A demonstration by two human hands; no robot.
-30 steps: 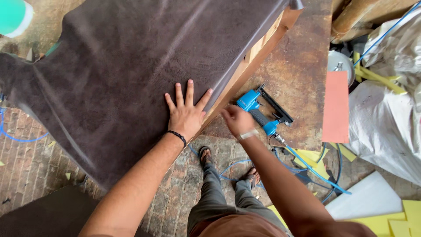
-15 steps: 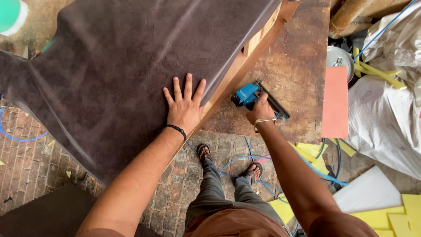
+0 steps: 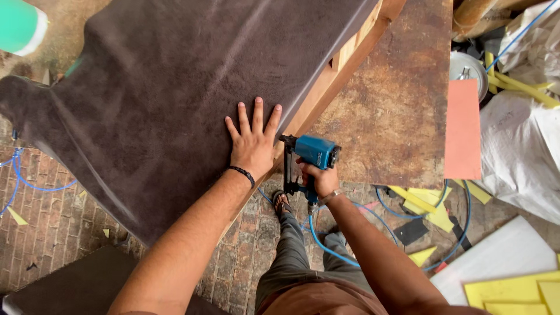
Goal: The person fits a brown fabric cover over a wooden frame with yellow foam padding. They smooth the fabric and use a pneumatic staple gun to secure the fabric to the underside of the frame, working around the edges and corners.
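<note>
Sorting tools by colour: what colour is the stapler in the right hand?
Blue with black parts; the stapler in the right hand shows best in the head view.

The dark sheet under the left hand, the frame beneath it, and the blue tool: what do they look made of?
The dark sheet looks like brown suede or a velvety fabric: matte, with a soft nap that shades in streaks. The frame appears to be bare, unfinished wood, pale with visible grain. The blue tool in the right hand seems to have a painted metal or plastic body; which one cannot be told. The left hand lies flat.
</note>
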